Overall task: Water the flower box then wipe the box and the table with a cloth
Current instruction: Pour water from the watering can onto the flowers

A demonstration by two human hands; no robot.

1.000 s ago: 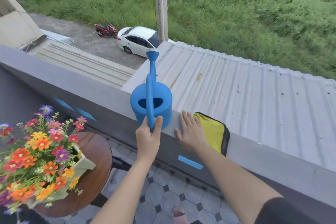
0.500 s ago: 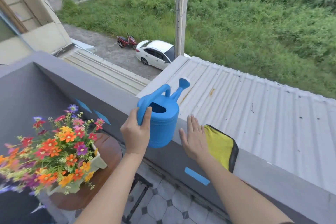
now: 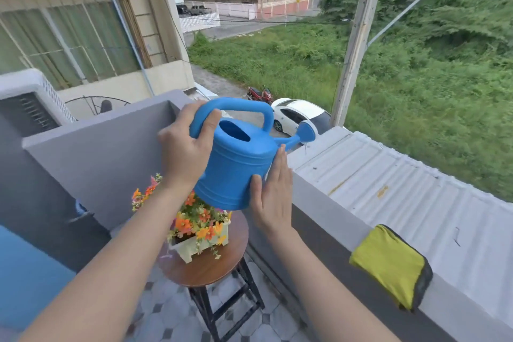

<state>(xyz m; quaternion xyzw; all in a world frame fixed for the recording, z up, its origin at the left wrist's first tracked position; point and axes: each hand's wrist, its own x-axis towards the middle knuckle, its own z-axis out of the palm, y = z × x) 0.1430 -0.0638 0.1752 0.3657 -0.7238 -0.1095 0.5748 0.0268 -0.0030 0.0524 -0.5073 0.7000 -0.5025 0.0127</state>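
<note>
Your left hand (image 3: 186,151) is curled around the rear end of the blue watering can's (image 3: 236,164) handle, forearm angled up from the lower left, holding the can in the air above the flower box (image 3: 200,241). Your right hand (image 3: 273,197) lies flat, fingers straight and together, against the can's right side. The flower box sits at the left edge of the round wooden table (image 3: 213,269), and the yellow cloth (image 3: 388,264) drapes over the grey balcony ledge (image 3: 319,197) to your right.

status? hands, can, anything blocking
Left hand gripping watering can handle; right hand flat against its side. Can held above flower box, spout pointing away. Cloth on ledge. Nothing blocking.
</note>
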